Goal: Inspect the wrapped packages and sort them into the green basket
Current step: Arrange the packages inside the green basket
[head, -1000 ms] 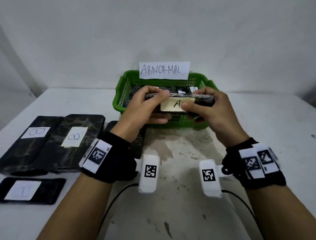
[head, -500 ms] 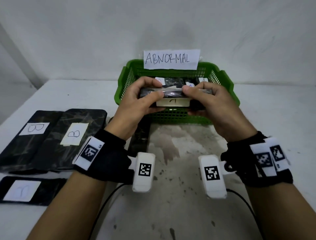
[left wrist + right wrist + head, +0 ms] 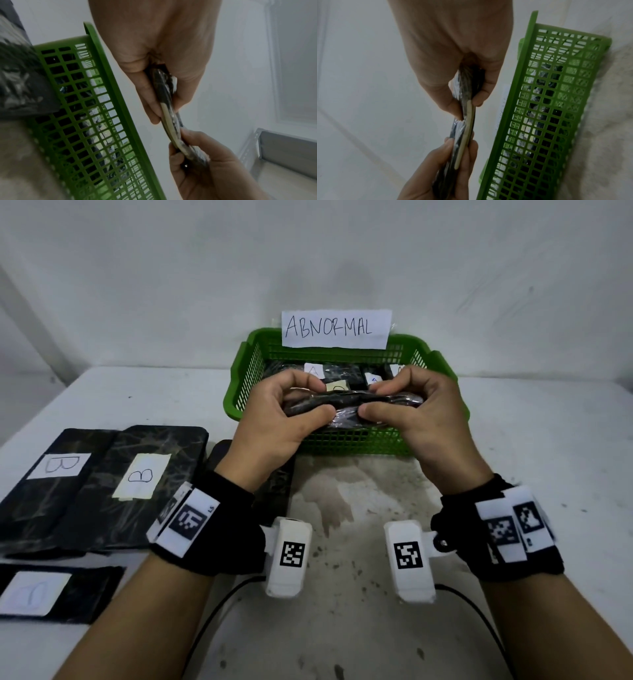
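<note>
Both hands hold one black wrapped package (image 3: 346, 402) edge-on above the near rim of the green basket (image 3: 342, 440). My left hand (image 3: 291, 409) pinches its left end, thumb underneath. My right hand (image 3: 400, 402) pinches the right end the same way. The package's cream label (image 3: 169, 121) shows only as a thin strip along its side, also in the right wrist view (image 3: 465, 129). Inside the basket lie several black packages with white "A" labels (image 3: 314, 370). A paper sign reading "ABNORMAL" (image 3: 335, 328) stands on the basket's far rim.
Two large black packages labelled "B" (image 3: 140, 475) lie on the white table at the left, with another labelled package (image 3: 37, 594) nearer the front edge. One more dark package (image 3: 274, 484) lies under my left wrist. A wall stands close behind the basket.
Both hands have rolled the package away from me, so its label face has turned out of the head view. The package has moved slightly further over the basket.
</note>
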The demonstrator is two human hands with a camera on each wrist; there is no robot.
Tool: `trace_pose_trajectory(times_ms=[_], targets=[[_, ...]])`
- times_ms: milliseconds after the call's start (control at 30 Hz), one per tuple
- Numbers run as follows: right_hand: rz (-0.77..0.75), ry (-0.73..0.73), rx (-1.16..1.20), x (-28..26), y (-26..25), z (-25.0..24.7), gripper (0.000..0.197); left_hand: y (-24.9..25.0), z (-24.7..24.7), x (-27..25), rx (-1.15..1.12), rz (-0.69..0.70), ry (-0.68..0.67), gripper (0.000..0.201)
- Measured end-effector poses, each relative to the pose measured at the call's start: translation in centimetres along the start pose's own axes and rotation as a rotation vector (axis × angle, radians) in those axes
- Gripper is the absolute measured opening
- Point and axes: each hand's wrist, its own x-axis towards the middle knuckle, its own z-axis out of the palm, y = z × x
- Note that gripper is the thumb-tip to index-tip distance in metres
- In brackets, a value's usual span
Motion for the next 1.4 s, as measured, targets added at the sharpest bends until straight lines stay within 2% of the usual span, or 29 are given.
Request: trace_pose_trajectory(times_ms=[167, 333, 533, 667, 800, 1033, 1167, 1267, 1333, 1400], targets=[[-0.073, -0.036, -0.001, 0.1, -0.1, -0.5, 0.031, 0.3, 0.0, -0.1, -0.048, 0.011, -0.025, 0.025], [-0.139, -0.099, -0.028, 0.2, -0.1, -1.1, 0.026, 0.8, -0.5, -0.2, -0.211, -0.191, -0.085, 0.010], [0.003, -0.144, -0.035, 0.0, -0.2, -1.2, 0.046, 0.8, -0.6, -0.1, -0.159, -0.133, -0.088, 0.025], [0.069, -0.129, -0.046, 0.0, -0.3, -1.0, 0.039, 0.7, -0.7, -0.1, -0.128, -0.143, -0.056, 0.032], [0.016, -0.092, -0.092, 0.0, -0.1, -0.7, 0.027, 0.8, -0.4, -0.1, -0.120, -0.164, -0.027, 0.031], [-0.138, 0.002, -0.200, -0.2, 0.5, 0.2, 0.033, 0.2, 0.4, -0.3, -0.065, -0.147, 0.110, 0.043], [-0.149, -0.011, -0.217, -0.4, 0.4, 0.2, 0.032, 0.2, 0.1, -0.3, -0.044, -0.152, 0.082, 0.042], [-0.126, -0.035, -0.171, -0.3, 0.2, -0.3, 0.030, 0.6, -0.3, -0.3, 0.008, -0.253, -0.016, 0.037], [-0.114, -0.048, -0.155, -0.4, 0.0, -0.5, 0.035, 1.0, -0.3, -0.4, 0.017, -0.326, -0.078, 0.025], [-0.099, -0.041, -0.153, -0.5, -0.2, -0.7, 0.046, 1.3, -0.4, -0.5, -0.036, -0.295, -0.076, 0.012]])
